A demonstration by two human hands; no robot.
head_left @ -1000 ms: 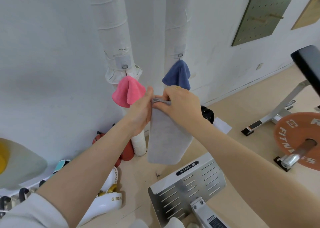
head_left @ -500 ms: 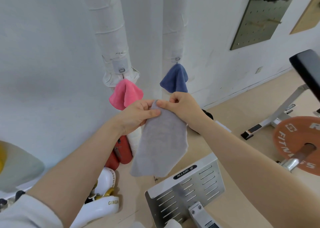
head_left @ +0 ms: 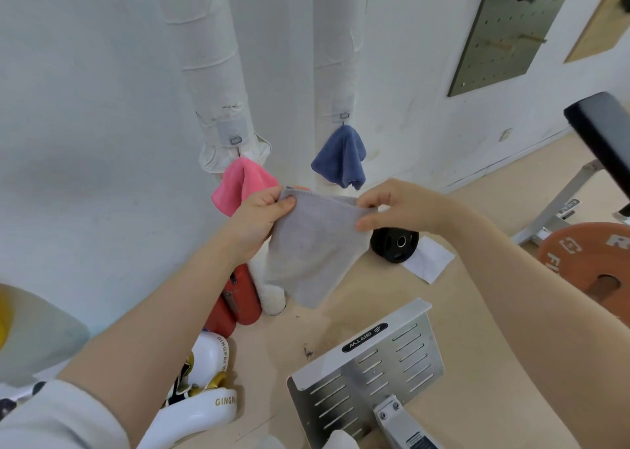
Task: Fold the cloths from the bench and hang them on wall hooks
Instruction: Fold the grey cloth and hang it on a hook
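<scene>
We hold a soft grey knit cloth (head_left: 313, 244) taut along its stitched top hem, left hand (head_left: 259, 217) and right hand (head_left: 405, 206) each pinching a corner, its lower point hanging free above the bare floor. Behind it, pink (head_left: 240, 184) and blue (head_left: 341, 157) terry cloths droop from hooks on wrapped white pipes (head_left: 214, 73); our left hand hides the pink cloth's edge.

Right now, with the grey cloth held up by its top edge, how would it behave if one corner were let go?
The grey cloth looks floppy: it sags below the left hand and right hand pinching its top corners. Released, that corner would probably drop and swing. It seems light, since fingertip pinches hold it.
</scene>
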